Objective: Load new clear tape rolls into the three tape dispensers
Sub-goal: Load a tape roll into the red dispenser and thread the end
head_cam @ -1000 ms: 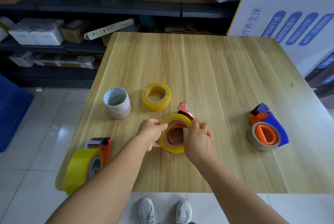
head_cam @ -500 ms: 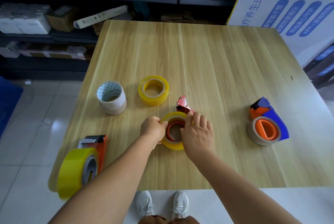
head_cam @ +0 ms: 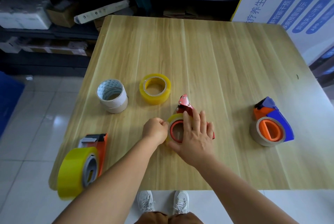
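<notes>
Yellow roll (head_cam: 171, 119) is seated on red dispenser (head_cam: 184, 105) hub, under right hand (head_cam: 195, 134), whose fingers (head_cam: 196, 118) are laid flat, pressing. Left hand (head_cam: 155, 129) is clenched, pinching roll's edge. Roll should be pushed square & fully down, dispenser kept flat on bench (head_cam: 207, 57). Spare roll (head_cam: 155, 89) lies beyond fingers.

I see red dispenser (head_cam: 186, 105) flat at table centre, yellowish clear roll (head_cam: 173, 119) seated on its red hub, orange dispenser (head_cam: 98, 148) loaded near left edge, blue-orange dispenser (head_cam: 273, 115) right, spare clear roll (head_cam: 155, 89) flat behind
</notes>
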Available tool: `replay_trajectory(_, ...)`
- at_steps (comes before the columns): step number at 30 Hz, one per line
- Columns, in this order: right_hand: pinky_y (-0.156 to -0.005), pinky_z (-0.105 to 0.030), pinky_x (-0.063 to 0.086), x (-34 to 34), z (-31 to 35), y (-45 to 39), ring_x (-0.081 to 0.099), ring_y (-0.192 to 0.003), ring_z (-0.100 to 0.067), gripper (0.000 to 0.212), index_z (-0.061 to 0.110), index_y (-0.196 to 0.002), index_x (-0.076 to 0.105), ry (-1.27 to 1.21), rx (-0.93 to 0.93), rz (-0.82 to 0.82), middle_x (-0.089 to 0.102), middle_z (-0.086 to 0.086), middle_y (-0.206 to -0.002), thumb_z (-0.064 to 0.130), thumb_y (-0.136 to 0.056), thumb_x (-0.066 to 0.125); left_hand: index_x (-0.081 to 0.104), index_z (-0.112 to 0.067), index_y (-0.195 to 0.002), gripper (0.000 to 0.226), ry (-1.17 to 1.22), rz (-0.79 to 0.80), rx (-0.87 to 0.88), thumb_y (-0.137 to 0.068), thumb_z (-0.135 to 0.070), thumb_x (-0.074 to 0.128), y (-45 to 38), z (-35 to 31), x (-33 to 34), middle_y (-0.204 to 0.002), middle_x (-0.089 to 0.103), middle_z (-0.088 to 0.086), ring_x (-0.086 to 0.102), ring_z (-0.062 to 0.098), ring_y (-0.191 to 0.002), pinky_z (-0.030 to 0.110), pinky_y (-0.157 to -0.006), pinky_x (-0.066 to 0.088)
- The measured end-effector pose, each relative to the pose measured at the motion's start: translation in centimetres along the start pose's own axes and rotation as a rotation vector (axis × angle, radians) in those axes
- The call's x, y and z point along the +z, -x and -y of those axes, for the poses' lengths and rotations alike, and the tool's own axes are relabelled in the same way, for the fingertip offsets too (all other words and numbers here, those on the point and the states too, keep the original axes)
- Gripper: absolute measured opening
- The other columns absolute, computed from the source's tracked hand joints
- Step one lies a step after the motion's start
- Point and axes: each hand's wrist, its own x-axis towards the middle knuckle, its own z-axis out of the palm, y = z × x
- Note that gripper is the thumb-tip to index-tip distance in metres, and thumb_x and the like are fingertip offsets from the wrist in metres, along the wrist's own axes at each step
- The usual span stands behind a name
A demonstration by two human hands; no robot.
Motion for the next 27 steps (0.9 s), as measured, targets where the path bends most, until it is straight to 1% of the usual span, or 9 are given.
replay_trajectory(2,-0.107,-0.051,0.031,0.3,0.9,-0.2,0.035,-0.136,-0.037,0.090,0.010,-0.130,0.053,0.045,-0.054,-0.070,0.042,-0.016,-0.143,0.074,-0.070,0.035,0.067,-0.012,-0.098,0.024,0.018,0.001,-0.011,-0.093,-0.030,0.052,0.0,0.0,0.0,-0.097,0.069,0.007,0.066,0.030,-0.088,0.042,-0.079,0.059)
replay_trajectory(4,-0.094,-0.043,0.040,0.4,1.6,-0.3,0.053,-0.109,-0.031,0.068,0.012,-0.109,0.063,0.120,-0.113,-0.065,0.059,-0.010,-0.114,0.067,-0.077,0.040,0.069,-0.008,-0.093,0.027,0.027,-0.007,-0.018,-0.092,-0.030,0.053,0.2,-0.1,0.0,-0.093,0.071,0.012,0.067,0.033,-0.085,0.043,-0.078,0.058)
replay_trajectory(9,-0.097,-0.037,0.031,1.6,2.2,-0.1,0.051,-0.111,-0.028,0.036,0.013,-0.114,0.050,0.080,-0.127,0.010,0.061,-0.008,-0.114,0.043,-0.097,0.041,0.068,-0.004,-0.101,0.034,-0.010,-0.001,-0.032,-0.096,-0.023,0.041,0.5,-0.2,-0.2,-0.098,0.069,0.014,0.066,0.032,-0.094,0.031,-0.067,0.047)
replay_trajectory(11,-0.097,-0.035,0.032,1.8,2.2,0.2,0.052,-0.111,-0.027,0.027,0.012,-0.116,0.048,0.068,-0.118,0.026,0.061,-0.007,-0.115,0.029,-0.096,0.045,0.067,-0.010,-0.111,0.033,0.011,0.043,-0.041,-0.093,-0.018,0.040,0.5,-0.1,-0.4,-0.107,0.068,0.011,0.064,0.031,-0.101,0.028,-0.072,0.048)
replay_trajectory(14,-0.097,-0.034,0.032,1.6,1.6,0.3,0.051,-0.110,-0.026,0.026,0.012,-0.118,0.047,0.018,-0.102,-0.007,0.060,-0.005,-0.115,0.018,-0.093,0.042,0.066,-0.019,-0.099,0.025,0.036,0.109,0.021,-0.090,-0.011,0.044,0.7,0.2,-0.7,-0.104,0.070,0.005,0.064,0.025,-0.099,0.034,-0.086,0.054)
replay_trajectory(17,-0.098,-0.034,0.032,0.9,0.8,0.3,0.051,-0.111,-0.027,0.030,0.012,-0.120,0.049,-0.139,-0.046,-0.050,0.060,-0.006,-0.116,0.022,-0.092,0.044,0.065,-0.024,-0.098,0.018,0.036,0.055,0.131,-0.090,-0.012,0.054,0.8,0.2,-0.8,-0.090,0.065,-0.003,0.062,0.018,-0.088,0.032,-0.079,0.054)
replay_trajectory(20,-0.091,-0.035,0.037,-0.4,-0.3,0.0,0.054,-0.104,-0.027,0.030,0.010,-0.114,0.054,-0.365,-0.009,-0.073,0.061,-0.006,-0.109,0.026,-0.089,0.051,0.068,-0.020,-0.090,0.006,0.083,0.015,0.247,-0.087,-0.018,0.063,0.9,-0.5,-1.2,-0.073,0.056,-0.007,0.053,0.013,-0.071,0.027,-0.062,0.047)
replay_trajectory(24,-0.055,-0.028,0.037,-2.4,-1.7,-0.1,0.052,-0.066,-0.017,0.024,0.015,-0.091,0.054,-0.660,0.071,-0.049,0.054,0.003,-0.071,0.037,-0.082,0.048,0.066,-0.023,-0.081,0.004,0.122,0.050,0.399,-0.085,-0.023,0.067,1.0,-1.8,-1.7,-0.098,0.064,0.005,0.058,0.014,-0.083,0.027,-0.080,0.047)
replay_trajectory(27,-0.054,-0.029,0.042,-3.1,-2.4,0.1,0.052,-0.057,-0.013,0.021,0.021,-0.080,0.057,-0.882,0.168,-0.013,0.054,0.006,-0.062,0.040,-0.087,0.057,0.063,-0.026,-0.078,0.009,0.082,0.084,0.424,-0.086,-0.023,0.065,1.2,-3.0,-1.8,-0.111,0.053,0.002,0.054,0.012,-0.098,0.020,-0.086,0.037)
